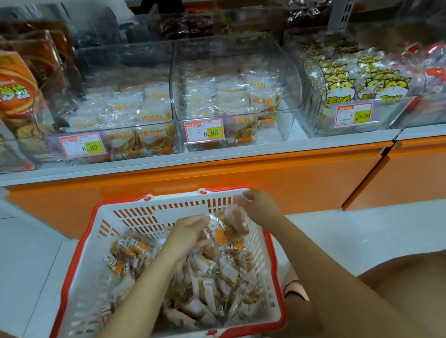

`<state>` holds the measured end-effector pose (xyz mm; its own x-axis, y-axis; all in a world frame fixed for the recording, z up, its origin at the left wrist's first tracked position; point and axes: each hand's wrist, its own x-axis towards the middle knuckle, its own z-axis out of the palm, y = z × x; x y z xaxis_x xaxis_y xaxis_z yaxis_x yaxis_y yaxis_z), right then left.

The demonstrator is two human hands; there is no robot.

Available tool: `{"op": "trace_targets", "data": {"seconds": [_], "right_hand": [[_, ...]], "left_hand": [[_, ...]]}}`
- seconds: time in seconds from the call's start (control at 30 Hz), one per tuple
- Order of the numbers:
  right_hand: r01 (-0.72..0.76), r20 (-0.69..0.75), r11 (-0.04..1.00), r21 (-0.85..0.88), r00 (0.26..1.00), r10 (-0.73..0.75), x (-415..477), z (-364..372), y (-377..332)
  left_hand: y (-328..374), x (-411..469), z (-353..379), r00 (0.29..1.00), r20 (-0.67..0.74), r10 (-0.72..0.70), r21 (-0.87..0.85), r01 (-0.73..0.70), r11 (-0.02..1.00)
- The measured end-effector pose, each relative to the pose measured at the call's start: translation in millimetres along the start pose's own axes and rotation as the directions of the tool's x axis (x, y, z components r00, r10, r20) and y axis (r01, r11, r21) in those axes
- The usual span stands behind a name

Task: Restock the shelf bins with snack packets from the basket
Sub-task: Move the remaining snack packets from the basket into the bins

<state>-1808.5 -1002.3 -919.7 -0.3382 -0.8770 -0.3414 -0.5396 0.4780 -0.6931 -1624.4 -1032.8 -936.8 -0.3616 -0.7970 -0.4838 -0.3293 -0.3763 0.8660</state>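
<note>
While both hands work low in the basket [146,206], which sits on the floor just in front of the orange shelf base, nothing is yet on its way up to the shelf. The right hand [261,207] hovers at the far right corner of the basket, its fingers [243,196] pinched narrow on a lifted packet [235,222] held just above the pile. The left hand [189,234] is down among the snack packets [209,285] near the middle, and its fingers seem to curl round a few of them, though blur makes that grip hard to confirm. Judging by the load, the job is far from over: the basket holds a deep heap of packets across most of its floor. On the shelf, the left clear bin [119,58] and the middle clear bin [223,54], both tagged 8.80, hold the same kind of pale packets with orange print, filled only to about half their height, so each has room. What remains is to gather handfuls, carry them up and drop them into those two bins, many times over.
</note>
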Motion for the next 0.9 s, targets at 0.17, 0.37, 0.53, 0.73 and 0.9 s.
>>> {"op": "trace_targets", "data": {"seconds": [0.17, 0.37, 0.53, 0.73, 0.9], "right_hand": [[0.125, 0.164, 0.871, 0.475, 0.96, -0.227, -8, -18, -27], [0.215, 0.143, 0.81, 0.546, 0.928, -0.343, -8, -60, -57], [0.348, 0.197, 0.887, 0.305, 0.888, -0.416, -6, -118, -106], [0.511, 0.149, 0.859, -0.031, 0.852, -0.501, -23, -193, -155], [0.296, -0.174, 0.814, -0.499, 0.886, -0.429, 3, -234, -162]], "left_hand": [[40, -17, -14, 0.991, 0.093, 0.101, -0.434, -0.051, 0.899], [68, -28, -21, 0.971, 0.123, 0.205, -0.633, -0.082, 0.769], [117, -26, -19, 0.938, 0.06, 0.342, -0.658, -0.221, 0.72], [189, -7, 11, 0.872, -0.001, 0.489, -0.696, -0.352, 0.626], [228, 42, 30, 0.75, -0.073, 0.657, 0.099, -0.65, 0.753]]}}
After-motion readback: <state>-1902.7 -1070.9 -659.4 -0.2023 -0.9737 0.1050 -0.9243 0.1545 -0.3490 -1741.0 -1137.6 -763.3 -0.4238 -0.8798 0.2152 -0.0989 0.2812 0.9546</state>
